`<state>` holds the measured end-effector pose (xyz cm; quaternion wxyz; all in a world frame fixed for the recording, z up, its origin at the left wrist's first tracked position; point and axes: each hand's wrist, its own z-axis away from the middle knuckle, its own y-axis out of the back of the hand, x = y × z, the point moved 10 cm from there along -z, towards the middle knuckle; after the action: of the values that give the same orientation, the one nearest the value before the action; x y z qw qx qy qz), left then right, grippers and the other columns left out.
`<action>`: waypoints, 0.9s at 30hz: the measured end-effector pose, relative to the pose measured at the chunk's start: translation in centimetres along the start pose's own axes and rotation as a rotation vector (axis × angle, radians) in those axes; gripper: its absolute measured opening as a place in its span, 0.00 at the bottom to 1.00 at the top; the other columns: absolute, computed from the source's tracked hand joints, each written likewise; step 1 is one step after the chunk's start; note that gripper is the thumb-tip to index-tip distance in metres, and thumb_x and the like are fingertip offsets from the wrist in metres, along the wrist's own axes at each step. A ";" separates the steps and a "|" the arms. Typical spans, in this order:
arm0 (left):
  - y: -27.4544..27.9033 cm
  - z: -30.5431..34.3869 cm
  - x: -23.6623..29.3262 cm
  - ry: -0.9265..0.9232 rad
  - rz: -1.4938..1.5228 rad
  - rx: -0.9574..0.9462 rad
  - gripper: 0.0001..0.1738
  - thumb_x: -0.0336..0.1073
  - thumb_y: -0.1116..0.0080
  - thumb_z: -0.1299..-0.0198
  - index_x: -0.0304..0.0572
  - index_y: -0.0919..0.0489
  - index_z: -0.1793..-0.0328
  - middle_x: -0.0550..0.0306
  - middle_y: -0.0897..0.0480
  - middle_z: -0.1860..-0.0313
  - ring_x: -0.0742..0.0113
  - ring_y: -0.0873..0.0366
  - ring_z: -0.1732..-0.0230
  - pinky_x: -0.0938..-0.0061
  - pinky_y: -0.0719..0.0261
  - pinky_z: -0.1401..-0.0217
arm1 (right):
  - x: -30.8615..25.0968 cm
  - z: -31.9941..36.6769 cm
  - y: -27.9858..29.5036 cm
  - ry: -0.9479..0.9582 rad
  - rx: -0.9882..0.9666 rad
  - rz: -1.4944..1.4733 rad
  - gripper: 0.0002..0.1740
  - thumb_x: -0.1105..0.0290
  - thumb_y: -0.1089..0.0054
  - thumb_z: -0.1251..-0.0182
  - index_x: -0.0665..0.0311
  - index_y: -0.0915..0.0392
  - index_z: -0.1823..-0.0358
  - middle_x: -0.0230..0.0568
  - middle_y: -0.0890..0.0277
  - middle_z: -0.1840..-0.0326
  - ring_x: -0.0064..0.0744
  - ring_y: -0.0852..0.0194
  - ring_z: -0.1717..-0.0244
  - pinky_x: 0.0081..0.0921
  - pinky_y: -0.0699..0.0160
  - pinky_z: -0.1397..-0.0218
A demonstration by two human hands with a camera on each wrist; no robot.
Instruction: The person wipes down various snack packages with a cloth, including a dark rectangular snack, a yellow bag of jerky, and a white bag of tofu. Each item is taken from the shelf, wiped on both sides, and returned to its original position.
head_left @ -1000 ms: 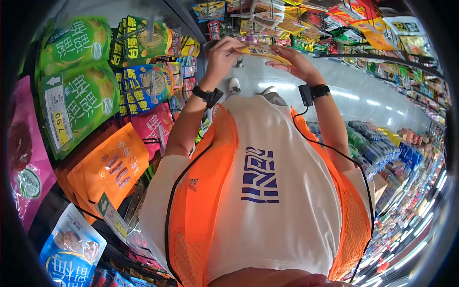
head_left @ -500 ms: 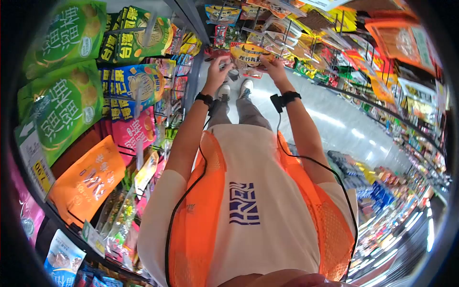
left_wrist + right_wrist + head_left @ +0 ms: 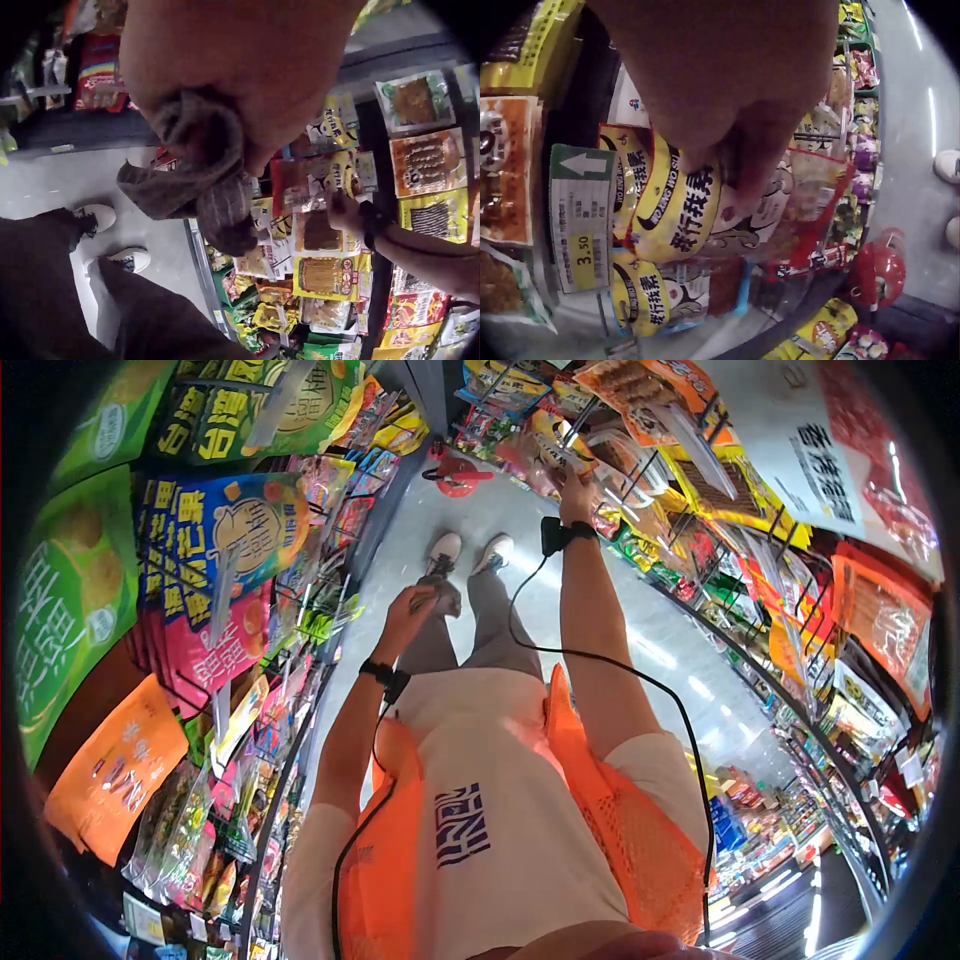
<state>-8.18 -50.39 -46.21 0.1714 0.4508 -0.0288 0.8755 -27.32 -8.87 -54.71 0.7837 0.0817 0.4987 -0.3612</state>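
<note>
At the rack, my right hand (image 3: 577,498) (image 3: 727,82) grips a yellow-and-clear snack pack (image 3: 560,445) (image 3: 671,202) with black lettering, its fingers bent over the front. Similar packs (image 3: 649,296) hang below and behind it in the right wrist view. Lower down, in front of the grey trousers, my left hand (image 3: 405,618) (image 3: 240,67) holds a crumpled grey-brown cloth (image 3: 229,210) with a striped part; its fingertips are partly hidden. That hand touches no pack.
Hanging snack bags line both sides: green bags (image 3: 75,600) and an orange one (image 3: 115,770) left, more packs (image 3: 885,620) right. A price tag (image 3: 583,217) reads 3.50. A red object (image 3: 458,476) stands on the floor (image 3: 410,515) beyond the shoes.
The right hand has carried the yellow pack from in front of the body to the rack. The left hand has come away from it and dropped lower. The view has shifted along the shelves.
</note>
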 end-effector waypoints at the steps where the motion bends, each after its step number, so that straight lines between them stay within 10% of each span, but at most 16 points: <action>1: -0.4 0.5 -0.5 0.024 0.014 -0.006 0.15 0.35 0.36 0.32 0.36 0.20 0.43 0.50 0.15 0.48 0.64 0.17 0.45 0.70 0.20 0.41 | -1.5 0.7 -0.8 -0.005 0.002 0.027 0.20 0.65 0.38 0.25 0.67 0.29 0.39 0.47 0.17 0.52 0.38 0.12 0.58 0.32 0.10 0.53; 11: -2.0 2.6 -2.2 0.147 0.049 -0.035 0.13 0.36 0.36 0.30 0.40 0.19 0.44 0.54 0.14 0.53 0.68 0.15 0.53 0.73 0.19 0.49 | -2.8 -2.9 -1.3 0.340 -0.221 0.360 0.10 0.75 0.38 0.28 0.72 0.20 0.49 0.37 0.19 0.59 0.30 0.16 0.60 0.23 0.15 0.56; 14: -1.3 2.1 -1.6 0.073 0.019 -0.011 0.13 0.36 0.37 0.30 0.40 0.20 0.44 0.54 0.14 0.53 0.69 0.16 0.55 0.73 0.19 0.52 | -2.9 -0.3 -2.4 0.217 -0.178 0.391 0.14 0.71 0.43 0.23 0.79 0.24 0.47 0.50 0.16 0.52 0.39 0.13 0.53 0.31 0.13 0.45; 27: -0.2 1.5 -5.2 0.156 0.045 0.021 0.13 0.35 0.36 0.31 0.42 0.19 0.43 0.54 0.14 0.50 0.68 0.18 0.49 0.72 0.21 0.44 | -5.2 4.2 -3.1 0.146 -0.201 0.008 0.10 0.74 0.47 0.22 0.78 0.24 0.54 0.55 0.15 0.54 0.39 0.13 0.52 0.30 0.14 0.43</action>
<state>-4.19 -51.97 -49.47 0.1486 0.3822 -0.0163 0.9119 -27.60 -10.67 -47.59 0.7510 0.0308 0.5877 -0.2994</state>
